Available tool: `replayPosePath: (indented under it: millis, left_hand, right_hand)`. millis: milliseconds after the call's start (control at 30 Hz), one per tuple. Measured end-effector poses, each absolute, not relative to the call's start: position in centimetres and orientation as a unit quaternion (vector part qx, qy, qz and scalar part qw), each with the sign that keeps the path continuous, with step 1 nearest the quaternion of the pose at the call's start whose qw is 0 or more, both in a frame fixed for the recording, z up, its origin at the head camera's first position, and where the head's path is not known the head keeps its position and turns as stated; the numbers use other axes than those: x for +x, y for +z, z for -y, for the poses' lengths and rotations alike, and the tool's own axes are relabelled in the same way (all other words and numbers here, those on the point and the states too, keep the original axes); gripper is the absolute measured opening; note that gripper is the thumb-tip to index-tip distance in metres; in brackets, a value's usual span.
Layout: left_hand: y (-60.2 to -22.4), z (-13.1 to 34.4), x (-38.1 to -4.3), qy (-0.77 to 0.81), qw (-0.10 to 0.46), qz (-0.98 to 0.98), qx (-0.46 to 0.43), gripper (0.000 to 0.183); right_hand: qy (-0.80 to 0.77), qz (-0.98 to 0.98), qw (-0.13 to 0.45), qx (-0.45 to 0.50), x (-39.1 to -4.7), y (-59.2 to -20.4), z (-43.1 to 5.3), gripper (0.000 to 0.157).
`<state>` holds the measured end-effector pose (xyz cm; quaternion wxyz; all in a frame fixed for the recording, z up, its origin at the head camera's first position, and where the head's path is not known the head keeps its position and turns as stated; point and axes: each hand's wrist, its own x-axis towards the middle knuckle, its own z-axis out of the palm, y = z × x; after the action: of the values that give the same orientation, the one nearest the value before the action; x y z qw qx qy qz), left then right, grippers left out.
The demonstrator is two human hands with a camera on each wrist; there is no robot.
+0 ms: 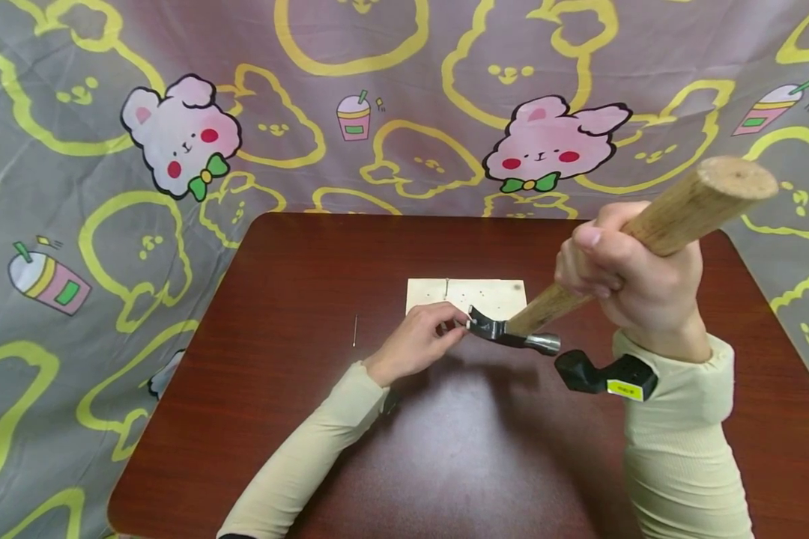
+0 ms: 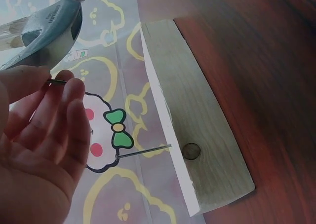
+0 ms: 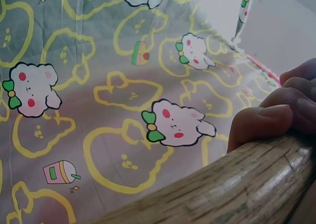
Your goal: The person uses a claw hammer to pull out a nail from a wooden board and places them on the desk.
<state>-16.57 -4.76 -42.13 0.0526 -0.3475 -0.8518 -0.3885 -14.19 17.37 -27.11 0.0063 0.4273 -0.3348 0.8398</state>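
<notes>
My right hand (image 1: 650, 288) grips the wooden handle of a claw hammer (image 1: 684, 213), held up over the table with its head low. In the right wrist view, the fingers wrap round that handle (image 3: 222, 184). The hammer's claw end is close by my left hand (image 1: 411, 340), which pinches a nail (image 2: 58, 81) between thumb and fingers. Just beyond the left hand lies a pale wooden board (image 1: 485, 292). Another nail (image 2: 143, 152) stands up out of the board, near a dark round knot. Small dark dots mark the board's face.
A long thin nail (image 1: 355, 331) lies loose on the brown table (image 1: 297, 277), left of the board. Patterned cloth (image 1: 404, 97) hangs behind and beside the table. A black wrist camera (image 1: 607, 376) is strapped at the right sleeve.
</notes>
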Motion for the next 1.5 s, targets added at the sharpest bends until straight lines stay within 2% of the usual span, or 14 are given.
replayPosePath:
  millis: [567,800,967,1267,1500]
  left_hand:
    - [-41.7,5.0,-16.2,-0.418,0.054,0.844,-0.332,0.009]
    - [-41.2,6.3,-16.0,-0.425,0.097,0.84,-0.324,0.005]
    - [-41.2,9.2,-15.9,-0.427,0.132,0.853,-0.269,0.004]
    - [-40.4,15.8,-15.4,-0.397,0.071,0.908,-0.115,0.009]
    - [-42.1,19.3,-16.0,-0.338,0.017,0.941,-0.012,0.014]
  right_hand:
    - [0.83,0.353,0.003,0.431,-14.3,-27.6,-17.2,0.033]
    - [0.833,0.355,0.007,0.424,-14.3,-27.7,-17.3,0.033]
    - [0.829,0.367,0.016,0.422,-14.4,-27.8,-17.4,0.033]
    - [0.826,0.378,0.028,0.417,-14.4,-27.8,-17.5,0.032]
    - [0.832,0.375,0.027,0.408,-14.3,-28.0,-17.4,0.033]
